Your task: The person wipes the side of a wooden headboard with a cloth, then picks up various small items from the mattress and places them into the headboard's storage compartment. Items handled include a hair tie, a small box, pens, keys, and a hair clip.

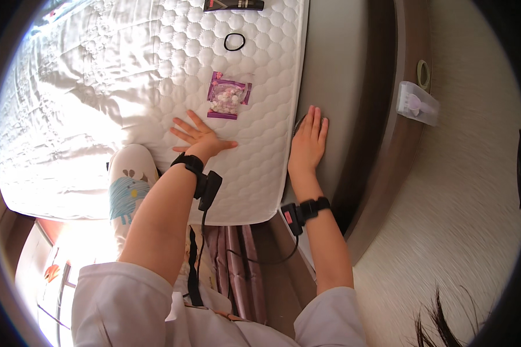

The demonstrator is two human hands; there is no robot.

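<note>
White sleeves and two bare forearms, each banded by a black wrist strap (192, 163) with a small cabled device, enter from 6 o'clock. At frame centre the left hand (200, 137) is laid flat, palm down with fingers spread, on the white quilted mattress pad (156, 75); nothing is grasped in it. At about 3 o'clock from it the right hand (308, 141) is pressed, fingers straight and together, against the pale side of the bed just beside the pad's edge (292, 115); it too is released, holding nothing. A small purple-edged clear pouch (228, 99) of pale beads lies on the pad at 12 o'clock of the left hand, near but apart from the fingertips; a black hair tie (234, 41) and a dark flat tube (233, 5) lie farther toward 12 o'clock. A clear packet (417, 103) rests on the brown bed frame (405, 52) at 2 o'clock. Judged from this pose, the pad is best steadied by even downward pressure of the flat palm, while the edge is followed with the right fingertips, the loose pouch being left undisturbed.
</note>
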